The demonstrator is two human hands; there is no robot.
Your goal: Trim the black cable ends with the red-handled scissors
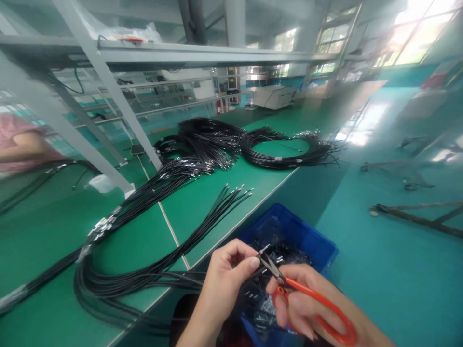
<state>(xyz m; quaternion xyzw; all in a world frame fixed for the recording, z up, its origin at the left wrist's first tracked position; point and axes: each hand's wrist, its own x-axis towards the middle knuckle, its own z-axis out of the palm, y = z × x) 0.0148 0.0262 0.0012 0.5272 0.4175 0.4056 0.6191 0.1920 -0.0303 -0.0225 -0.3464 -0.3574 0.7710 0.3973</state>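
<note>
My left hand pinches a black cable near its end, where a small silvery tip sticks out past the thumb. In my right hand is a pair of scissors with orange-red handles. The narrow metal blades point up and left, close to the cable end; whether they touch it I cannot tell. Behind my left wrist, a bundle of black cables curves across the green bench, its loose metal-tipped ends fanned out. Below both hands stands a blue bin with dark parts and clear plastic inside.
Farther along the bench lie a coiled cable bundle and a heap of black cables. White shelf posts rise from the bench. At far left a person's arm shows. Wheeled stand legs are on the floor at right.
</note>
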